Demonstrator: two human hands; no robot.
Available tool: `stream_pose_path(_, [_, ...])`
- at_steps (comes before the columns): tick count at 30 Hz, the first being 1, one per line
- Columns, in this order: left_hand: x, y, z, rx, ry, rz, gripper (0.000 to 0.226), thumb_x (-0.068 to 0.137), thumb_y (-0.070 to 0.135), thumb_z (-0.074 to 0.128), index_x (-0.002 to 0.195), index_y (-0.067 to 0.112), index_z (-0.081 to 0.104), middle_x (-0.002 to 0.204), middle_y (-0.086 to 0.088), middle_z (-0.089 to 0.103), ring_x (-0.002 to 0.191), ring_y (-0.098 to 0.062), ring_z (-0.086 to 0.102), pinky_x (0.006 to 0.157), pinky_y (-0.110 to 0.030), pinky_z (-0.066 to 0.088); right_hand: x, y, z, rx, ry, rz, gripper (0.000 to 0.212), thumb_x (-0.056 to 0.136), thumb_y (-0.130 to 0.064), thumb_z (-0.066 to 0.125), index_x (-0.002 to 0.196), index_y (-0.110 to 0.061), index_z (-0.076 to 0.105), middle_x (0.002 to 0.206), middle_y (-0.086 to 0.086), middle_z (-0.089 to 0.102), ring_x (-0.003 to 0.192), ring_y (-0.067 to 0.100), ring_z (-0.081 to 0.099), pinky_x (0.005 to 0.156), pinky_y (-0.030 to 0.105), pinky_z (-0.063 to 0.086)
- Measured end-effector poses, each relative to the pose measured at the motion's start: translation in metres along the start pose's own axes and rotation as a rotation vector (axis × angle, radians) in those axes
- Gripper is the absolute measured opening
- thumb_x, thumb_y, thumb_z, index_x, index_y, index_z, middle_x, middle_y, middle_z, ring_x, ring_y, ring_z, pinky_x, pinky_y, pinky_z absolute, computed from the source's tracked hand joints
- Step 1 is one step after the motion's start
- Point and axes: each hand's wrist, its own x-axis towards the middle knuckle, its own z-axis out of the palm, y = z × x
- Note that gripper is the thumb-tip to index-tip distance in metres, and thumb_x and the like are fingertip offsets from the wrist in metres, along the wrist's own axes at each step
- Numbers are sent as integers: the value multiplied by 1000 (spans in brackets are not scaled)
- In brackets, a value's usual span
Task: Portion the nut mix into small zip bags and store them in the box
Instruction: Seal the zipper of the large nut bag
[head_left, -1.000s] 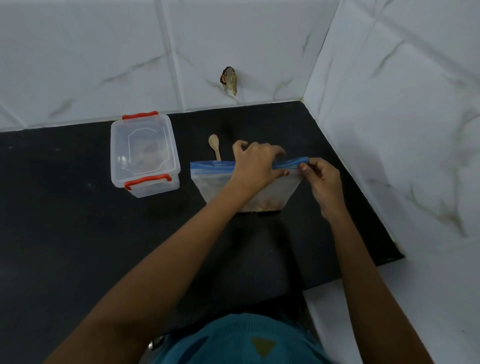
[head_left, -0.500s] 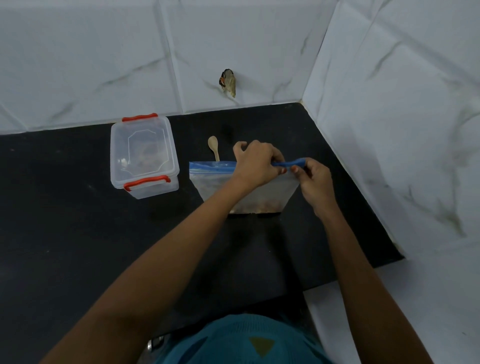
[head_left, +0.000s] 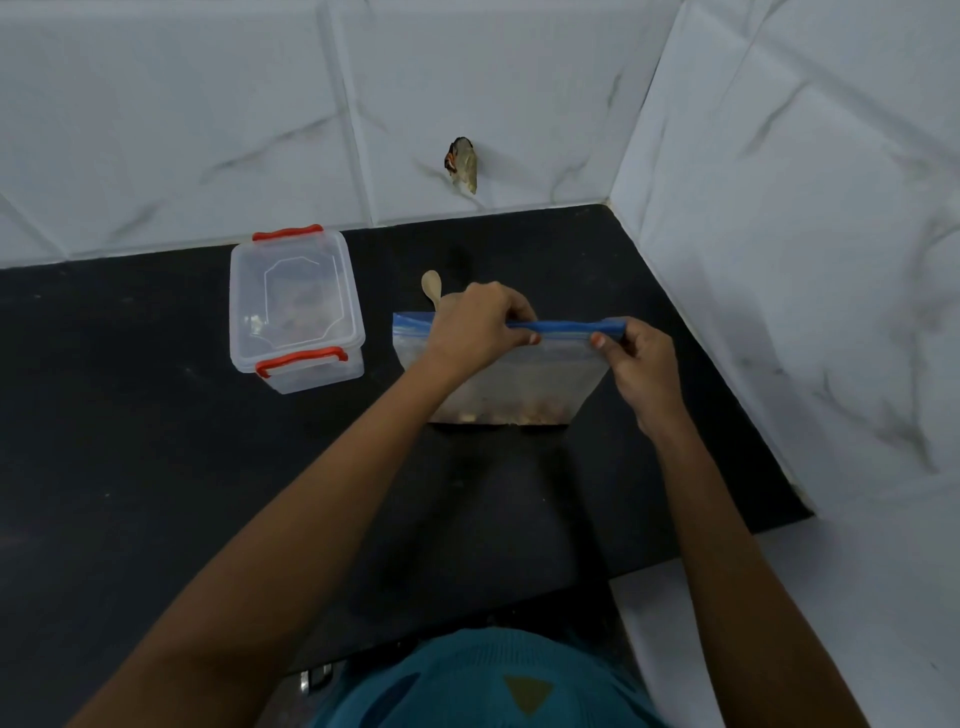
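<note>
Partly, the zip bag (head_left: 545, 374) is covered by the left hand (head_left: 475, 327) and its wrist, so the left part of its front side cannot be seen. Of the wooden spoon (head_left: 431, 285) only the round end is shown behind the bag; the handle is hidden by the left hand. What is kept inside the box (head_left: 296, 312) is hard to make out: only a brownish blur is seen through the clear lid. A small dark object (head_left: 461, 163) is fixed on the tiled wall (head_left: 156, 130), and it cannot be told what it is. A teal garment (head_left: 493, 680) is cut off by the lower edge. Whether the zip is pressed closed along its whole length cannot be told.

The bag is stood upright on the black counter (head_left: 130, 441), near the corner of the walls and to the right of the box, apart from it. It is made of clear, slightly cloudy plastic, and a blue zip strip (head_left: 566, 326) is carried along its top edge. A low layer of nut mix (head_left: 498, 414) is seen at its bottom. The strip is pinched near its middle by the left hand, with the fingers curled over it, and its right end is pinched by the right hand (head_left: 641, 364). The box is closed with a lid and two red clips (head_left: 301, 358).
</note>
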Motion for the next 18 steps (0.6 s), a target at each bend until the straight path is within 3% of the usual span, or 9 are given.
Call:
stream_pose_path(6, [-1,2,2,60,67,-32,24,87,26,61,110,18,65,103,1,67,97,-12,56,101,-36,37,-2,-10,-5,46,-79,-52,29,86,-4,59,114,-12,57,109,-4,56,98,3,53,77,11,45])
stream_pose_path(10, [-2,2,4,91,82,-28,25,88,27,59,112,20,64,102,3,67,98,-11,54,106,-36,27,-2,-18,-4,-344,-107,-284,31,80,-7,67,111,-12,62,104,-8,56,98,3,48,83,13,39])
stream_pose_path(13, [-4,0,6,63,82,1,24,88,25,60,111,18,64,104,2,66,100,-12,55,107,-37,29,0,-20,0,-576,-21,-411,26,79,-10,70,105,-9,67,97,3,66,93,14,55,97,35,39])
stream_pose_path(15, [-6,-2,4,44,85,23,24,86,26,61,109,18,65,105,1,66,101,-13,56,106,-40,31,-2,-22,3,-656,2,-413,27,82,-12,66,109,-10,65,101,4,66,98,18,55,100,34,27])
stream_pose_path(18, [-10,-8,1,73,84,50,30,84,28,65,112,21,63,112,2,64,108,-15,54,106,-42,30,-6,-21,9,-709,15,-407,29,87,-13,60,115,-11,60,107,5,63,104,17,50,101,32,22])
